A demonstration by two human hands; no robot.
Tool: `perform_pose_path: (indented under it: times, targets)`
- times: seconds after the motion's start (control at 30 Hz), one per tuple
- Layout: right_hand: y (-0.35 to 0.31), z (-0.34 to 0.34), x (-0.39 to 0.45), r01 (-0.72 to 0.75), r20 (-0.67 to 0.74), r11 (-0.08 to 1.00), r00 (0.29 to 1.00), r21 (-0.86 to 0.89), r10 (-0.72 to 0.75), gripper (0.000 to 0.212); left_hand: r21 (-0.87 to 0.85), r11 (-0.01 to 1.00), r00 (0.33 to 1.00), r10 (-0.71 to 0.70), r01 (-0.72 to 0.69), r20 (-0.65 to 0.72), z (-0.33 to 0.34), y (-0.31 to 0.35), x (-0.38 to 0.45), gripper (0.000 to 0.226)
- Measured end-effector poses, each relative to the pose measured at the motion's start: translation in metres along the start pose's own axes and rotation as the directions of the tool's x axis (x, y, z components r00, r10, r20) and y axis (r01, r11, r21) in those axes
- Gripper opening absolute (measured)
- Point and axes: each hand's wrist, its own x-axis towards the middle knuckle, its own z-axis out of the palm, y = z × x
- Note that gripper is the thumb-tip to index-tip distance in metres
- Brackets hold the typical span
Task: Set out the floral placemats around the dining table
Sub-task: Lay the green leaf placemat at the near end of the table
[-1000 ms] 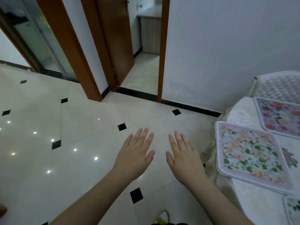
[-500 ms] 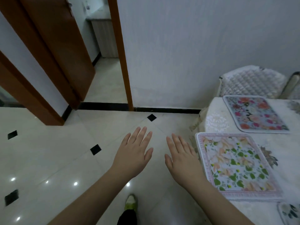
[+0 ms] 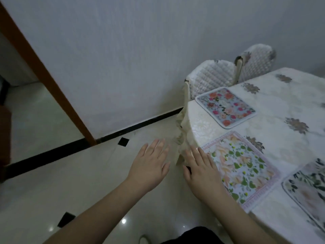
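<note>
Bare hands (image 3: 149, 166), forearms unsleeved, no jewellery

Third placemat (image 3: 306, 191) — cut by edge

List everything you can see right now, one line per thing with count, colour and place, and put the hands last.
floral placemats: 3 on the table; pink-and-red on pale blue at the far edge; green leaves with peach flowers, pink border, near the right hand; dark leaves on white, cut off at the right edge.
tablecloth: 1, cream with brown flower motifs, covering the table.
chairs: 2, white quilted covers, against the wall.
door frame: 1, brown, left.
floor: pale tiles with black insets.
left hand: open, flat, over the floor.
right hand: open, at the table's edge.
</note>
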Motion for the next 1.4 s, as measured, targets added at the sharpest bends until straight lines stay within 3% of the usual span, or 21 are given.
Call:
perform_pose_path:
  times: [0.37,0.63,0.77,1.03,1.2,1.27,1.4]
  targets:
    - [0.075,0.014,0.006,-0.405,0.006,0.913,0.914,-0.037,0.406,0.060,-0.072,0.906,0.908,0.418,-0.417,0.000,0.033,0.052,0.129,0.056]
    - [0.147,0.027,0.025,-0.566,0.064,0.821,0.824,0.072,0.563,0.067,-0.073,0.820,0.817,0.572,-0.567,0.073,0.054,0.107,0.207,0.057]
    - [0.172,0.043,0.029,-0.611,0.132,0.781,0.791,0.128,0.597,0.074,-0.089,0.751,0.741,0.660,-0.654,0.124,0.074,0.123,0.237,0.057]
    - [0.194,0.073,0.012,-0.766,0.280,0.630,0.638,0.130,0.718,0.063,-0.170,0.733,0.683,0.677,-0.659,0.274,0.121,0.139,0.276,0.072]
    - [0.194,0.094,0.017,-0.834,0.289,0.543,0.547,0.100,0.786,0.081,-0.235,0.682,0.590,0.723,-0.693,0.361,0.151,0.134,0.295,0.074]
    - [0.192,0.103,0.021,-0.879,0.265,0.468,0.473,0.086,0.840,0.075,-0.274,0.692,0.581,0.715,-0.668,0.389,0.161,0.131,0.301,0.072]
    - [0.189,0.115,0.023,-0.970,0.274,0.235,0.244,0.064,0.930,0.062,-0.297,0.754,0.592,0.649,-0.586,0.478,0.170,0.120,0.311,0.069]
